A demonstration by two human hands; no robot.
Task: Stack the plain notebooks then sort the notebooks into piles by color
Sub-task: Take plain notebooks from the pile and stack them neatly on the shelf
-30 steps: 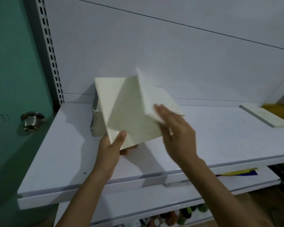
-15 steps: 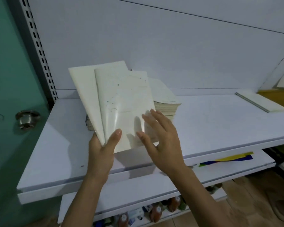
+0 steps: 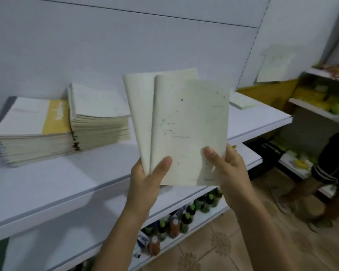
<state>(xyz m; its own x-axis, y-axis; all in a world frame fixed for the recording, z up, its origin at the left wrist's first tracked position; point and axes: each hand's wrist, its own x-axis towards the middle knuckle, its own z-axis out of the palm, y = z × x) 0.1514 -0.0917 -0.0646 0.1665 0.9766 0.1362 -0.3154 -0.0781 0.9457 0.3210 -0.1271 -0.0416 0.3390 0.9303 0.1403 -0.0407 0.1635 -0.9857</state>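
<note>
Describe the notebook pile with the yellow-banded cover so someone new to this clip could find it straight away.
Start at the long white shelf running across the left of the view. Two piles sit at its back: the plain cream pile and, to its left and hard against it, the yellow-banded pile. Its top cover is white with a yellow strip along the right edge; the neighbour's is bare cream.

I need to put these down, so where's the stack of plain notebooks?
The plain stack sits on the white shelf, left of the two held notebooks, touching the yellow-striped stack on its left.
</note>
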